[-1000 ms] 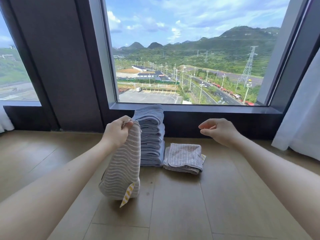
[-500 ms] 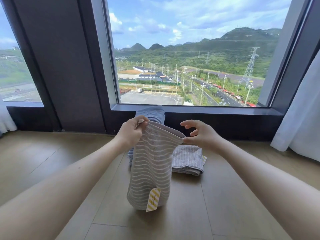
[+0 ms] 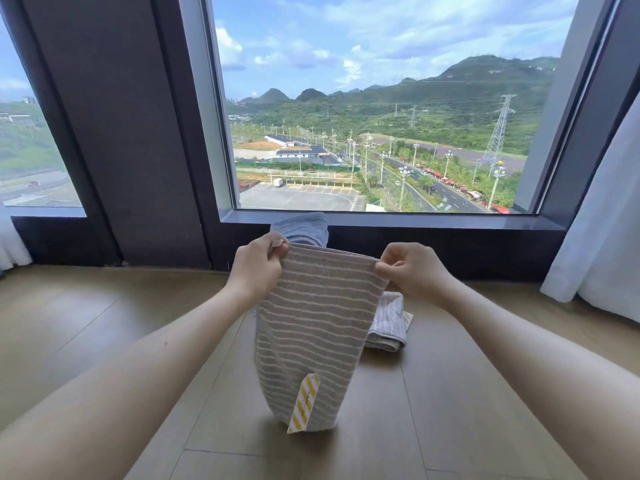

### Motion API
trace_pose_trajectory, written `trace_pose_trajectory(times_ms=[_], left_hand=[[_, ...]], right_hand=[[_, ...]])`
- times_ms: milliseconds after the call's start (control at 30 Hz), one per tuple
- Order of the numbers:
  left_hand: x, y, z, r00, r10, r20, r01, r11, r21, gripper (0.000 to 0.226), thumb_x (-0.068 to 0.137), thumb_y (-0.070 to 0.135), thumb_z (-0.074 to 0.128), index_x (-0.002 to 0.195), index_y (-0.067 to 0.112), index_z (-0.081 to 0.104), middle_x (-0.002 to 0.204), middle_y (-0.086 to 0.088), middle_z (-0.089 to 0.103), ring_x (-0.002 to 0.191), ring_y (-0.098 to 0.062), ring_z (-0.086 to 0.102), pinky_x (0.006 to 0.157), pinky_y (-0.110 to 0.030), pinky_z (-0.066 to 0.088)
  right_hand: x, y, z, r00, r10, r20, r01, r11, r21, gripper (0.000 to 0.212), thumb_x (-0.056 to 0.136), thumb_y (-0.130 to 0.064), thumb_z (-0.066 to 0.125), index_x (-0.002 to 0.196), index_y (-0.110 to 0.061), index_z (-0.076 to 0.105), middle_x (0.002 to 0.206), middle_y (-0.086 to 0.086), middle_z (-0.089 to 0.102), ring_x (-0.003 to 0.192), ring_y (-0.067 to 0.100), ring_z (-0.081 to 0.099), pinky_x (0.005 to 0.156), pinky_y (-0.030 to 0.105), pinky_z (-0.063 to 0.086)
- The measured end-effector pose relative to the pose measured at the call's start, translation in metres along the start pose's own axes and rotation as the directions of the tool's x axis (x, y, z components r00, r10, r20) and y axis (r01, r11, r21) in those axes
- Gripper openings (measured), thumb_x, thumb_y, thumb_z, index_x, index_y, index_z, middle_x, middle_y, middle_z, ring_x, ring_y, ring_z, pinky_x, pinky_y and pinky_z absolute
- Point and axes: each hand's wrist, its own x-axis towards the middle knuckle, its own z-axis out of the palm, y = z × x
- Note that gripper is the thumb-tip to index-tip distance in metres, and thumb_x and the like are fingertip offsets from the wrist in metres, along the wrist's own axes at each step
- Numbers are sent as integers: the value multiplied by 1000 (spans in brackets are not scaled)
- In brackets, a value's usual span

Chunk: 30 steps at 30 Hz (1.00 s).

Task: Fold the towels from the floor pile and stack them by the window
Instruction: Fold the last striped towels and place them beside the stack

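While in both pinches — left hand point(image 3: 258, 264), right hand point(image 3: 414, 269) — top edge of striped towel point(image 3: 311, 336), floor point(image 3: 457, 393) around.

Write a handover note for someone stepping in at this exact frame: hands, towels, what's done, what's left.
Left hand pinches one top corner of the striped towel; right hand pinches the other.
The towel hangs between them, lower end on the floor, yellow tag facing the camera.
Done: a stack of blue towels stands under the window sill; one folded grey towel lies beside it.
Left: fold the striped towel and stack it. The floor pile is out of view.
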Motion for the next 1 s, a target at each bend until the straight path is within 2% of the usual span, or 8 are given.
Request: trace_pose_trajectory(times_ms=[67,167,300,500,700,833,933,1000], left_hand=[[-1,-4,2,1000,-14,-9,15,998,61,19,97,10,45,93,10,63,70,9,55,60,-9,48,53,-11,35],[0,-5,2,999,-41,-24,43,995,94,19,96,11,46,94,7,65,77,2,61,71,-17,55,61,-18,37],[-3,-4,-4,998,-62,17,59,991,116,15,95,13,50,96,7,64,79,-1,61,80,-20,56,69,-24,35],[-9,-2,-7,964,-128,235,74,971,226,5,91,19,56,95,20,57,96,-1,64,86,-17,56,75,-23,38],[-11,26,6,936,13,352,-48,995,91,40,81,35,69,117,22,56,103,10,60,97,-8,56,84,-22,43],[-13,41,19,934,147,325,-165,986,30,7,85,25,65,88,19,63,78,2,63,74,-11,57,66,-20,41],[-15,42,21,955,144,261,-119,987,-109,14,91,19,55,81,17,63,60,5,51,51,-1,43,50,-17,33],[-13,43,19,968,106,227,-63,980,-189,17,94,16,50,88,8,64,63,-1,52,52,-3,42,53,-18,34]], right_hand=[[2,-1,-2,998,-5,-55,7,999,36,20,83,-17,65,66,-16,55,71,-2,59,65,10,52,54,17,40],[5,-1,-1,996,10,-84,0,993,121,18,81,-13,67,70,-20,55,74,-2,58,65,10,51,55,17,40],[7,-6,-2,997,8,-81,10,977,214,18,84,-14,67,100,-18,64,88,0,62,73,7,55,58,9,41],[4,-19,1,996,-42,-85,58,980,191,8,83,-21,68,88,-14,68,79,-5,64,72,8,58,56,5,43],[4,-36,10,992,-106,-68,118,972,205,8,79,-18,73,85,-16,69,82,1,69,77,11,61,61,7,44],[2,-47,13,989,-135,-67,147,959,241,18,73,-22,78,82,-18,63,82,2,66,71,10,58,63,14,46],[0,-42,11,992,-117,-52,127,953,274,18,76,-27,76,87,-21,64,88,5,68,77,16,62,70,23,51],[-2,-35,10,994,-96,45,76,942,328,12,78,-27,73,88,-24,66,89,6,69,83,23,66,76,33,56]])
